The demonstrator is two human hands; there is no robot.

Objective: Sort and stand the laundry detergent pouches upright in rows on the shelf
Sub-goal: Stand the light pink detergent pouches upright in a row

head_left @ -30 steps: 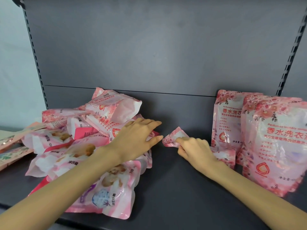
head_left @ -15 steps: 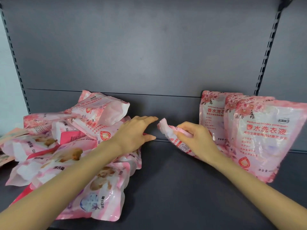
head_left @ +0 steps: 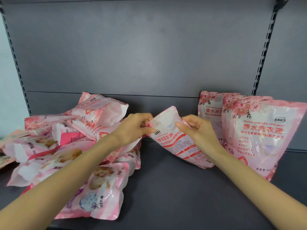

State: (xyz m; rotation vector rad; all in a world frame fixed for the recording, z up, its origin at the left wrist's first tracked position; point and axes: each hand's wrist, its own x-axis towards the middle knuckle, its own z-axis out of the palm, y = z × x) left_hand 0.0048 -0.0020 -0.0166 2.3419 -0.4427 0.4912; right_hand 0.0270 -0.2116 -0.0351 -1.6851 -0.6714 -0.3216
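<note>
A person's two hands grip a single pink laundry detergent pouch at the middle of a dark grey shelf. The left hand pinches the pouch's upper left corner between thumb and fingers, while the right hand clasps its right edge, thumb across the printed front. The pouch tilts, its top toward 11 o'clock and its bottom edge down near the shelf at 4 o'clock.

At 3 o'clock from the hands, a row of matching pouches stands upright one behind another, the rearmost against the grey back panel and the front one leaning to the right. At 9 o'clock, a loose pile of pink pouches lies tumbled on the shelf, some flat and some propped on others; the left forearm crosses above it. A few flat packets of a different print poke in at the far left edge.
</note>
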